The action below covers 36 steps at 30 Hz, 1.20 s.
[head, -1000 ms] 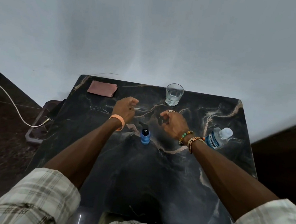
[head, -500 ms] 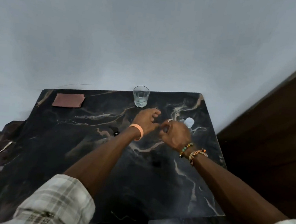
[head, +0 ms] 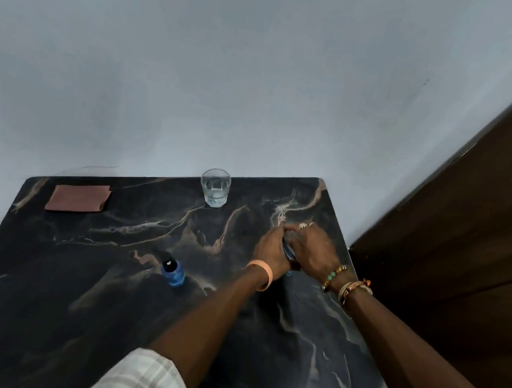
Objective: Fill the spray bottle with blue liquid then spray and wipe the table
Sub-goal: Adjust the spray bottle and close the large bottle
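Note:
A small blue spray bottle (head: 173, 271) with a black nozzle stands near the middle of the dark marble table (head: 91, 271). At the table's right side my left hand (head: 271, 251) and my right hand (head: 313, 249) are both wrapped around a clear plastic bottle with a blue label (head: 287, 250). The hands hide most of that bottle; only a strip of label shows between them. A folded brown cloth (head: 78, 198) lies at the far left corner.
A glass of clear water (head: 215, 187) stands at the table's far edge against the pale wall. Dark wooden furniture (head: 464, 229) runs close along the table's right edge.
Both hands went from the spray bottle to the right and closed on the plastic bottle. The view swung right, so the spray bottle now sits left of my hands.

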Motion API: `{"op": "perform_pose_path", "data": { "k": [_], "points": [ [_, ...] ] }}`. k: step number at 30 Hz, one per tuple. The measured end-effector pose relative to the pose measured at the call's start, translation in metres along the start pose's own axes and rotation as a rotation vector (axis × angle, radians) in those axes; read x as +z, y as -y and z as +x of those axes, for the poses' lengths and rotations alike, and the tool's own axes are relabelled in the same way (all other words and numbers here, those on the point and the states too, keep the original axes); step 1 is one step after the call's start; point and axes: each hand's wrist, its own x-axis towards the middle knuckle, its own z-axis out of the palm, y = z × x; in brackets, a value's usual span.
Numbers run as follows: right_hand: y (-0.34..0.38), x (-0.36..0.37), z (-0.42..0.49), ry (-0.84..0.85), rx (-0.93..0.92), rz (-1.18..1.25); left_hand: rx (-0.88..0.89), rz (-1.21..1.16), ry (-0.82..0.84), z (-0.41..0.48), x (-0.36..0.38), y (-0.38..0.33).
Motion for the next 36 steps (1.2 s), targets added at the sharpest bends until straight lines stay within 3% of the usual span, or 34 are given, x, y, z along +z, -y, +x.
{"op": "perform_pose_path", "data": {
  "k": [3, 6, 8, 10, 13, 17, 21, 25, 36],
  "points": [
    [-0.002, 0.003, 0.004, -0.023, 0.074, 0.02, -0.044, -0.073, -0.047, 0.0, 0.01, -0.001],
    [-0.003, 0.001, 0.005, 0.007, -0.005, -0.022, -0.045, -0.051, -0.072, 0.001, 0.01, -0.002],
    [-0.006, -0.003, 0.004, 0.065, -0.079, -0.133, -0.046, -0.024, -0.059, 0.003, 0.007, -0.003],
    [-0.01, -0.004, 0.003, 0.084, -0.009, -0.216, -0.06, -0.022, -0.055, 0.004, 0.006, -0.003],
    [-0.011, -0.005, 0.004, 0.075, 0.056, -0.186, -0.066, 0.006, -0.056, 0.005, 0.008, -0.004],
    [-0.011, -0.007, 0.003, 0.083, -0.02, -0.155, -0.073, 0.011, -0.041, 0.005, 0.005, -0.005],
    [-0.009, -0.006, 0.004, -0.005, 0.083, -0.122, -0.082, 0.006, -0.034, 0.003, 0.005, -0.008],
    [-0.006, -0.006, 0.002, 0.064, -0.063, -0.134, -0.107, 0.06, -0.042, 0.003, 0.004, -0.008],
    [-0.007, -0.005, 0.005, 0.049, -0.022, -0.247, -0.096, 0.084, -0.011, 0.004, 0.001, -0.011]
  ]
}}
